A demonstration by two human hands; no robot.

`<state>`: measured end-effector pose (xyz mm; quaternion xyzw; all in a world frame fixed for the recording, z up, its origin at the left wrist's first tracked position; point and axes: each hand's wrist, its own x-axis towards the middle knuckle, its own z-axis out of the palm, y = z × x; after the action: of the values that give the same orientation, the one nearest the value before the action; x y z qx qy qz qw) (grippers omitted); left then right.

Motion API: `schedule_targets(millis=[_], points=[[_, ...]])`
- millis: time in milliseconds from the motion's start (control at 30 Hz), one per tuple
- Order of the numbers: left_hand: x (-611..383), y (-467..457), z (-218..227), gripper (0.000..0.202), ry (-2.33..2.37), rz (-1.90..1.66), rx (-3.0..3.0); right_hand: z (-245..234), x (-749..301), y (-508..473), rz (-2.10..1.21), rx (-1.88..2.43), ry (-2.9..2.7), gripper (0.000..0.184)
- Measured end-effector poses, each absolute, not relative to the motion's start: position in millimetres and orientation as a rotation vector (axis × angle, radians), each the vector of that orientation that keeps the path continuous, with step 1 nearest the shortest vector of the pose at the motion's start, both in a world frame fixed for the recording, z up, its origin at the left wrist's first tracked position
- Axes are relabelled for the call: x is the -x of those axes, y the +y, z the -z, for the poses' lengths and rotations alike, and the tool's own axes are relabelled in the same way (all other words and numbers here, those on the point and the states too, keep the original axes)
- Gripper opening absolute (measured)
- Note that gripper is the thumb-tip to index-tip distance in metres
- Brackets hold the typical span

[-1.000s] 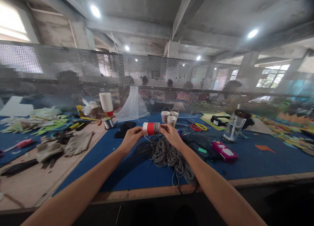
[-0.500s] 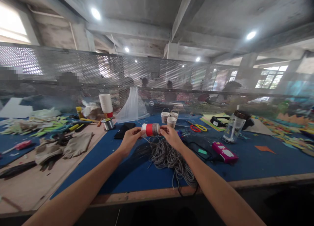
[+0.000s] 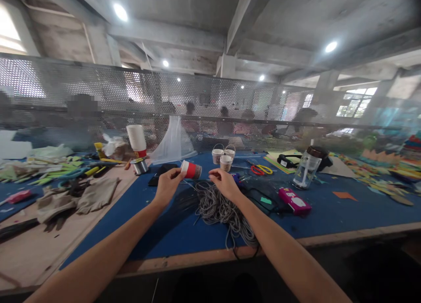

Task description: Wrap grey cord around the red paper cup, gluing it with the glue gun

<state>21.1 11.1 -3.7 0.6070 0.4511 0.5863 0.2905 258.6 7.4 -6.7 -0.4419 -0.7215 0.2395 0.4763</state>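
Note:
My left hand [image 3: 168,183] grips a small paper cup [image 3: 190,169] with a red band, partly wound with grey cord, and holds it above the blue table mat [image 3: 329,215]. My right hand [image 3: 224,183] sits just right of the cup with its fingers pinched together, seemingly on the grey cord that runs to the cup. Below both hands lies a loose heap of the same grey cord [image 3: 219,210], which trails over the table's front edge.
Three cord-wrapped cups [image 3: 223,156], red and yellow scissors [image 3: 261,169], a clear bottle [image 3: 305,168], a pink box [image 3: 292,200], a stack of paper cups [image 3: 137,140] and brown gloves [image 3: 82,195] lie around. A perforated metal screen [image 3: 210,105] backs the table; people sit behind it.
My right hand has come off the cup and dropped slightly to its right. My left hand has tilted the cup and moved it a little left. The view has shifted slightly.

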Motion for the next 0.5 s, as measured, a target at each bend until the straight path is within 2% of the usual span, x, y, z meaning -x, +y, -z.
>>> schedule_targets(millis=[200, 500], points=[[-19.1, 21.7, 5.8, 0.042, 1.302, -1.563, -1.703, 8.5, -262.2, 9.9, -0.382, 1.120, -1.807, 0.016], [-27.9, 44.0, -4.0, 0.029, 1.441, -1.498, -2.011, 12.1, -263.0, 13.0, -0.272, 1.128, -1.868, 0.017]])
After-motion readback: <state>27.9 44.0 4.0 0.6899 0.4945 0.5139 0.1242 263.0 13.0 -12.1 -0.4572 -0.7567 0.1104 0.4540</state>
